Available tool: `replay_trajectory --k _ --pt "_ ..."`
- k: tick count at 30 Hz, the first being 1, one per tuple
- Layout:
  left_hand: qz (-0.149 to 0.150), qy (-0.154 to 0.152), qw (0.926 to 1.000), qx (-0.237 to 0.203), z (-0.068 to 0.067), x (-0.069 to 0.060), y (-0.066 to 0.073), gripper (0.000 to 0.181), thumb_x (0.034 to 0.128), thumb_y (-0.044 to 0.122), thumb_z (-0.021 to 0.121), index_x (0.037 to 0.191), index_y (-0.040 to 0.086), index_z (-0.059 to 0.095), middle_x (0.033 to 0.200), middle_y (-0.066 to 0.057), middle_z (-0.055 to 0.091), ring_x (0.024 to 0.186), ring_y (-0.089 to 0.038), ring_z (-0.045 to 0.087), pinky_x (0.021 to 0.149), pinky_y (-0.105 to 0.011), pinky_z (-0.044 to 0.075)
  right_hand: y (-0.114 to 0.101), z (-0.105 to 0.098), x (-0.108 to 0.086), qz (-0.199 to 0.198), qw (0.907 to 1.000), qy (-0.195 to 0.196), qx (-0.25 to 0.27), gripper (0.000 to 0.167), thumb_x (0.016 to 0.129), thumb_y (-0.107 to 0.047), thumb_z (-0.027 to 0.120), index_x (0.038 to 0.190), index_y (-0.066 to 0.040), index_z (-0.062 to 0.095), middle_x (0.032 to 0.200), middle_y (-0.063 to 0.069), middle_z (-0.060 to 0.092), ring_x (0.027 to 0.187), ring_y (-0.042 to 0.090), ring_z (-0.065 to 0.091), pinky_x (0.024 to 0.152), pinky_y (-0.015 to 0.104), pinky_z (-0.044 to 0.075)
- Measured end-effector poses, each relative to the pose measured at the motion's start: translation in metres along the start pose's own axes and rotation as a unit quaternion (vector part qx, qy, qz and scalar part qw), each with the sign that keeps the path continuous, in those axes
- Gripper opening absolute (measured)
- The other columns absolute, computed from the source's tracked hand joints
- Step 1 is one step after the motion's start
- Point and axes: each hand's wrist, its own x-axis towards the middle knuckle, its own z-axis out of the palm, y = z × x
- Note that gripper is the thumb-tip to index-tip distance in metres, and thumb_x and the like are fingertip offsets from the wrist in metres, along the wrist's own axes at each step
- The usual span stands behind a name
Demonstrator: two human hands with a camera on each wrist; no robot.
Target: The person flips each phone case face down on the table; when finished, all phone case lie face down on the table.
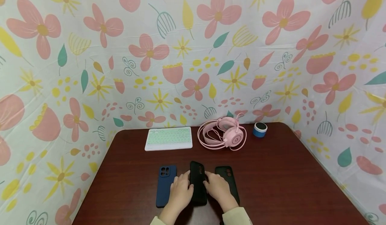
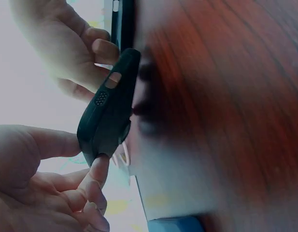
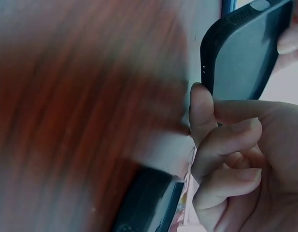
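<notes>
A black phone case [image 1: 198,186] is raised and tilted between my two hands, above the table. My left hand [image 1: 181,190] pinches its left edge between thumb and fingers. My right hand [image 1: 217,186] pinches the opposite edge. Seen from the left wrist, the case [image 2: 110,104] shows its end with a port cutout and speaker holes. The right wrist view shows the hollow inside of the case [image 3: 243,63]. A blue phone case [image 1: 164,188] lies to the left of my left hand. Another dark phone case [image 1: 231,181] lies on the right, partly hidden by my right hand.
Behind the cases, a white keyboard [image 1: 169,146] with green keys lies on the brown table [image 1: 126,178]. Beside it are pink headphones [image 1: 233,137] with a looped cable and a small blue-and-white round speaker-like object [image 1: 259,131]. Flower-patterned cloth [image 1: 187,50] surrounds the table.
</notes>
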Motion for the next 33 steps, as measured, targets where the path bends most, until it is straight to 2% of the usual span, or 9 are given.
replay_trajectory --k 4,6,15,22,33 --pt "0.005 0.004 1.0000 -0.005 -0.003 -0.002 0.005 0.052 0.0880 0.013 0.070 0.136 0.003 0.052 0.077 0.006 0.047 0.081 -0.018 0.041 0.062 -0.037 0.030 -0.004 0.002 0.002 0.004 0.9997 0.008 -0.022 0.041 0.089 -0.020 0.069 0.127 -0.007 0.063 0.101 0.010 0.069 0.073 0.026 0.064 0.058 0.045 0.049" --pt "0.005 0.009 0.9999 -0.008 -0.004 -0.004 0.008 0.052 0.0878 0.013 0.070 0.136 0.003 0.052 0.077 0.006 0.046 0.080 -0.018 0.040 0.062 -0.037 0.030 -0.006 0.004 0.002 0.005 0.9995 0.010 -0.030 0.041 0.089 -0.020 0.070 0.127 -0.007 0.064 0.107 0.012 0.068 0.078 0.029 0.066 0.060 0.047 0.050" --pt "0.010 0.019 0.9993 -0.031 -0.008 -0.007 0.013 0.052 0.0877 0.010 0.069 0.136 0.000 0.051 0.077 0.004 0.045 0.076 -0.018 0.040 0.059 -0.036 0.031 -0.014 0.009 0.002 -0.006 0.9981 0.031 -0.054 0.038 0.087 -0.018 0.070 0.123 -0.008 0.065 0.095 0.012 0.070 0.069 0.027 0.065 0.054 0.046 0.050" --pt "0.016 0.008 0.9983 -0.056 -0.008 -0.007 0.013 0.051 0.0899 0.007 0.066 0.137 -0.003 0.049 0.080 0.002 0.045 0.077 -0.018 0.039 0.057 -0.030 0.034 -0.018 0.011 0.000 -0.011 0.9984 0.031 -0.045 0.037 0.088 -0.019 0.069 0.123 -0.006 0.065 0.093 0.012 0.070 0.068 0.027 0.065 0.053 0.045 0.049" --pt "0.019 0.008 0.9981 -0.057 -0.007 -0.006 0.013 0.050 0.0900 0.008 0.066 0.136 -0.003 0.050 0.081 0.003 0.045 0.079 -0.018 0.040 0.058 -0.030 0.035 -0.020 0.010 0.001 -0.008 0.9985 0.028 -0.047 0.038 0.088 -0.019 0.069 0.123 -0.006 0.064 0.095 0.012 0.070 0.070 0.028 0.066 0.054 0.045 0.049"
